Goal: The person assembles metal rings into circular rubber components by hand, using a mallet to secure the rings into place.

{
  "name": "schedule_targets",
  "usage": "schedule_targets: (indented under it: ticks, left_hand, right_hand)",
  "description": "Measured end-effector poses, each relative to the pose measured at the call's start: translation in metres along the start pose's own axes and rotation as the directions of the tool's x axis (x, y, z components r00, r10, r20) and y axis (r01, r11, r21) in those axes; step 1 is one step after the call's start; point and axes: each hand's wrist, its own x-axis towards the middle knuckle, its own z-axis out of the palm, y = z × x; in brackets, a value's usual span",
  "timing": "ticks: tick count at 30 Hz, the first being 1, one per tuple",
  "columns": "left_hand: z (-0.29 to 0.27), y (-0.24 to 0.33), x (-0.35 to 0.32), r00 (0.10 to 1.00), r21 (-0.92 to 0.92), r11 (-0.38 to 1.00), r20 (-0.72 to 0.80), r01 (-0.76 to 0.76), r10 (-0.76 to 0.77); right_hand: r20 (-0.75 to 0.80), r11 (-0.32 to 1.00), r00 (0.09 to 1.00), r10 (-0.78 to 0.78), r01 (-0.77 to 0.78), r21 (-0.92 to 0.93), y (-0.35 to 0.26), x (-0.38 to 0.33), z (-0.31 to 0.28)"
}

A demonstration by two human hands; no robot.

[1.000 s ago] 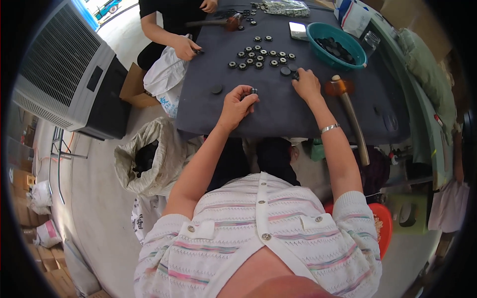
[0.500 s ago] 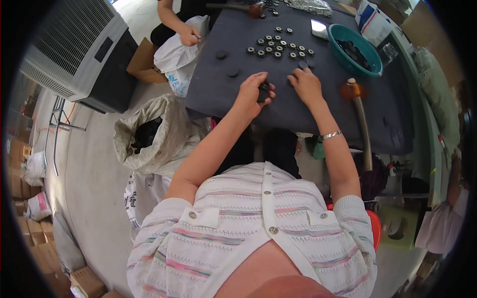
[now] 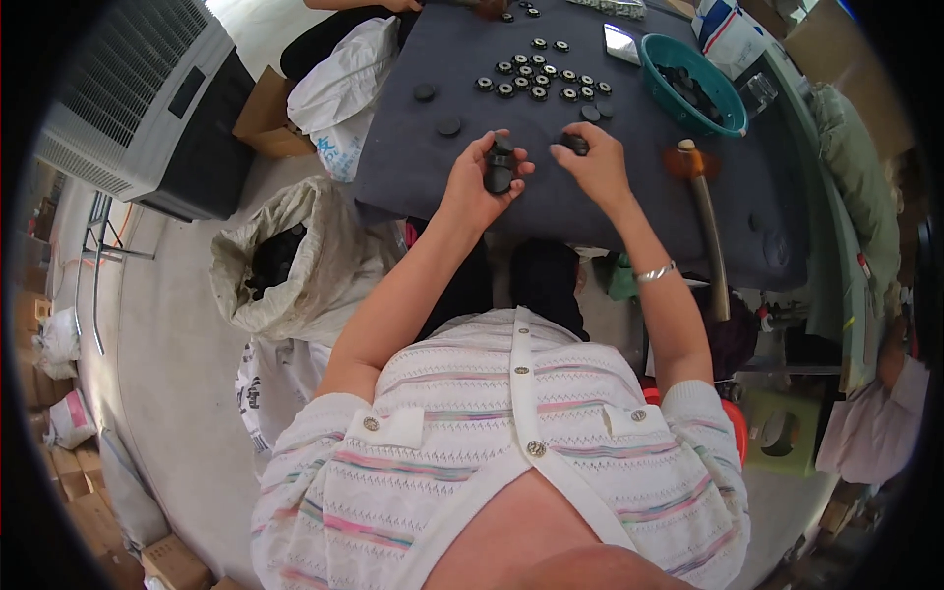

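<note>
Smooth black discs (image 3: 500, 180) are cradled in the upturned left hand (image 3: 474, 187), left of the rounded teal plastic basin (image 3: 726, 129) and nearer the wearer, with the fingers curled around them. Dark round pieces (image 3: 574, 145) are clamped between the thumb and fingers of the right hand (image 3: 604, 169), which is held on the same side of the basin but closer to it; how many are gripped cannot be told.

Dull black pieces are heaped inside the basin, which is set on a table spread with dark, matte cloth (image 3: 393, 187). To the basin's left, black rings with bright metallic centres (image 3: 522, 83) are laid out in a loose cluster. Between that cluster and the right hand, two flat discs (image 3: 590, 113) are placed side by side; two more plain discs (image 3: 448, 126) are spread farther left of the basin.

On the wearer's side of the basin, a mallet (image 3: 710, 236) with an amber, translucent-looking head and a long, slender handle is laid down. Just right of the basin, a clear glass jar (image 3: 758, 91) is seen. Well to the basin's left, below table height, a creased, woven-looking sack (image 3: 329, 261) is filled with dark pieces.
</note>
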Motion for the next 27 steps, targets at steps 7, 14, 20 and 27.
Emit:
schedule_targets:
  ticks: [7, 14, 20, 27]
  left_hand:
    - [0.031, -0.015, -0.029, 0.995, -0.041, 0.996, -0.047, 0.085, -0.087]
    - [0.018, -0.019, -0.025, 0.995, -0.233, 0.969, 0.079, 0.083, -0.066]
    - [0.01, -0.006, -0.03, 0.999, -0.382, 0.924, 0.032, 0.031, -0.021]
    - [-0.027, 0.041, -0.058, 0.992, -0.396, 0.916, 0.084, -0.054, 0.095]
  right_hand:
    - [-0.074, 0.875, 0.875, -0.478, 0.482, 0.046, -0.066, -0.02, 0.028]
    - [-0.091, 0.759, 0.753, -0.651, 0.646, -0.084, -0.064, -0.015, 0.043]
    - [-0.221, 0.915, 0.924, -0.313, 0.356, 0.192, -0.077, -0.01, 0.052]
    - [-0.051, 0.942, 0.966, -0.252, 0.257, 0.217, -0.073, 0.036, 0.076]
